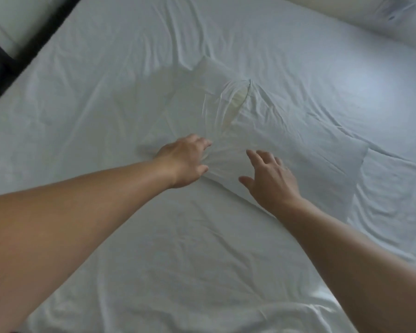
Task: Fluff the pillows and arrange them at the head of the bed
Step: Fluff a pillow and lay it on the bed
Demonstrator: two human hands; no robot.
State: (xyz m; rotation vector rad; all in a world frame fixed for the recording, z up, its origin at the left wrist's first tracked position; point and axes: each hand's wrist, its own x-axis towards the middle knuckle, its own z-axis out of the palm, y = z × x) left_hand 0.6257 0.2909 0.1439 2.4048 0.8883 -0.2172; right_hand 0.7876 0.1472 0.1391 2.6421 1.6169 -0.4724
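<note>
A flat white pillow (262, 131) lies in the middle of the bed, its case gaping at a slit where a yellowish inner shows. My left hand (185, 162) pinches the near edge of the pillowcase, and the cloth bunches into folds between thumb and fingers. Just right of it, my right hand (269, 179) hovers over the same edge with fingers spread and nothing in it. A second white pillow (375, 18) lies at the far right corner, partly cut off by the frame.
A wrinkled white sheet (178, 260) covers the mattress. The bed's left edge runs diagonally at top left beside a dark frame (22, 49) and a pale floor or wall.
</note>
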